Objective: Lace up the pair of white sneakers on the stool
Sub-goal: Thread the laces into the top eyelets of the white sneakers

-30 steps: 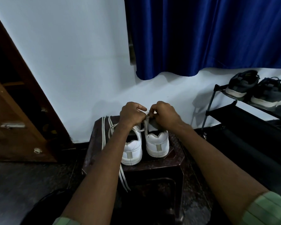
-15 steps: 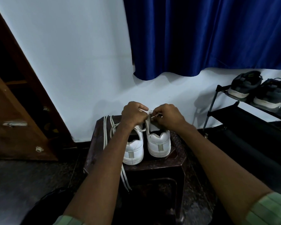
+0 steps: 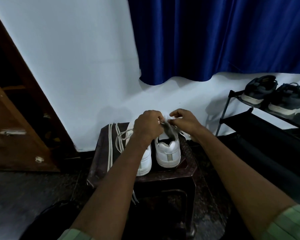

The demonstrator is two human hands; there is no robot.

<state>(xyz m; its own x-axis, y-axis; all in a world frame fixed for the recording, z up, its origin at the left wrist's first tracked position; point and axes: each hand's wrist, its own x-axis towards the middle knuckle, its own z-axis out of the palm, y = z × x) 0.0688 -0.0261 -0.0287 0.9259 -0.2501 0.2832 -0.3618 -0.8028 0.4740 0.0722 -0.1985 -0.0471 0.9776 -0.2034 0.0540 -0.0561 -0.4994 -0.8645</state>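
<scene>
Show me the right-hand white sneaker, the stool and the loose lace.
right white sneaker (image 3: 168, 154), head view, on its heel.
stool (image 3: 187, 168), head view, on its bare top near the right edge.
loose lace (image 3: 119, 144), head view, on a strand lying on the stool.

We count two white sneakers (image 3: 168, 153) on one stool (image 3: 185, 172), and two dark shoes (image 3: 274, 96) on one rack (image 3: 260, 122). We see two hands (image 3: 148, 125) and one curtain (image 3: 215, 40).

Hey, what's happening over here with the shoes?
A person is lacing a pair of white sneakers on a dark stool. Both the left hand and the right hand work at the top of the right sneaker, pinching lace near its tongue. The left sneaker sits beside it, with a loose lace trailing over the stool's left side.
</scene>
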